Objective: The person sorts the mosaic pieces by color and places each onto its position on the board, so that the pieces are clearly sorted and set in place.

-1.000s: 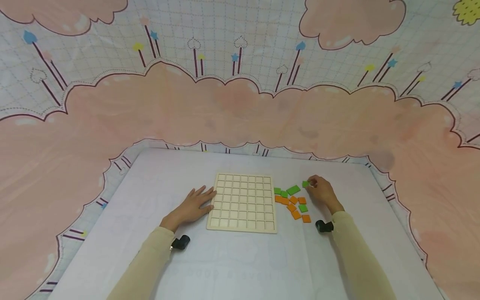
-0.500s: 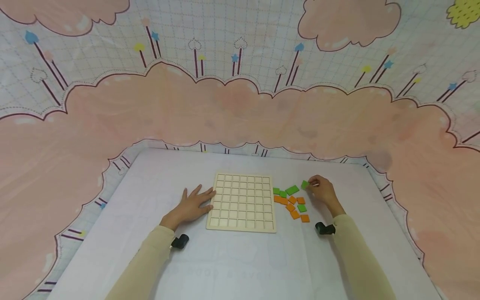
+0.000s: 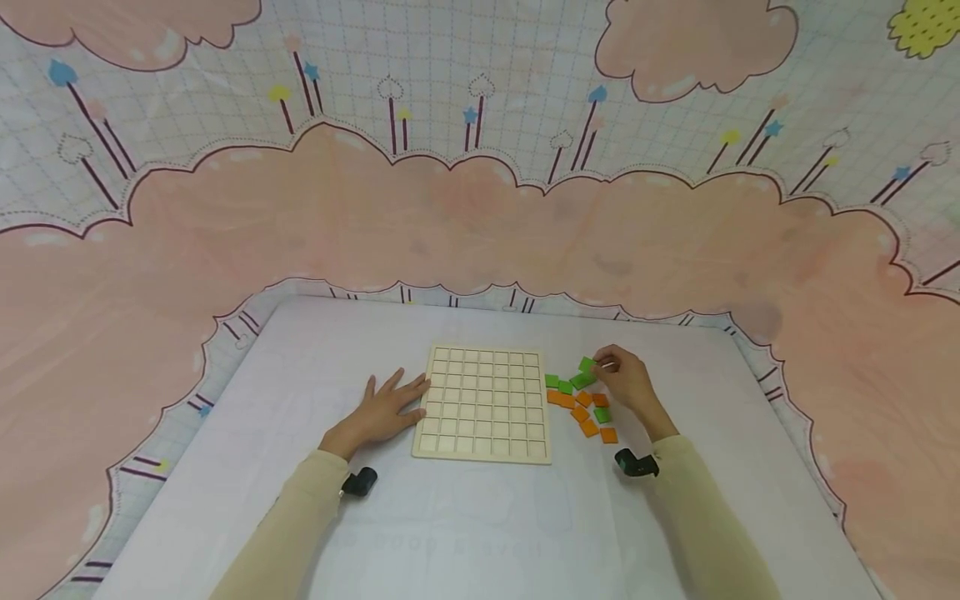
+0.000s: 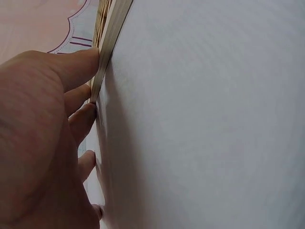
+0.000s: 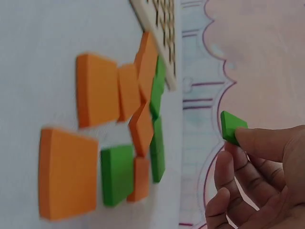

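A square wooden grid board [image 3: 482, 406] with rows of shallow cells lies in the middle of the table. My left hand [image 3: 384, 413] rests flat at its left edge, fingers spread; in the left wrist view the thumb and fingertips [image 4: 88, 62] touch the board's side. Between thumb and fingertip, my right hand [image 3: 626, 382] pinches a small green square tile [image 5: 231, 128], lifted above the table in the right wrist view. Below and left of that hand lie loose orange tiles [image 3: 589, 427] and green tiles [image 3: 602, 414], beside the board's right edge.
The table [image 3: 450, 533] wears a white cover. A curtain [image 3: 480, 225] with a pink cloud print hangs behind it. Small black cameras sit at both wrists, the right one [image 3: 636, 462] near the loose tiles.
My right hand has moved left with the green tile, now over the larger green piece toward the board. The left hand stays on the board's edge.
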A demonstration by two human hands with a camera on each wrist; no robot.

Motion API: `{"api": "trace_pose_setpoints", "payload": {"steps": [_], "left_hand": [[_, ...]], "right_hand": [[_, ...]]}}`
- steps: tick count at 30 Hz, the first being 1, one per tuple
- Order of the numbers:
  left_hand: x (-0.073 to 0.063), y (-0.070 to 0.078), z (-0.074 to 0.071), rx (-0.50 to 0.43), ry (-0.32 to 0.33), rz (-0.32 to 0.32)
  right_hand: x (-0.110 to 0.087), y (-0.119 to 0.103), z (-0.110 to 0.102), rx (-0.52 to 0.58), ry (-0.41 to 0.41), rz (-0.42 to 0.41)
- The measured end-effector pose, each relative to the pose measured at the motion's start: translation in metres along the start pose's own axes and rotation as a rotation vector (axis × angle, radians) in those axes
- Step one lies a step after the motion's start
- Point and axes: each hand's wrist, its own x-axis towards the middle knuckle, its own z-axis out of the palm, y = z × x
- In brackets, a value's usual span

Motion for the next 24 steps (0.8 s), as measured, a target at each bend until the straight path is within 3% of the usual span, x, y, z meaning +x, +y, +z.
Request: {"api": "trace_pose_setpoints", "payload": {"steps": [6,16,24], "left_hand": [[0.0,0.0,0.001,0.018,-0.027,-0.008],[-0.002,0.004,0.0,0.053,-0.065,-0.055],[-0.001,0.004,0.0,0.057,-0.071,-0.048]], "right_hand": [[-0.005,-0.016,0.007,0.039,-0.013,-0.073],[-0.008,-0.04,0.018,0.062,-0.031,-0.137],[-0.005,-0.054,0.032,0.062,-0.056,-0.155]]}}
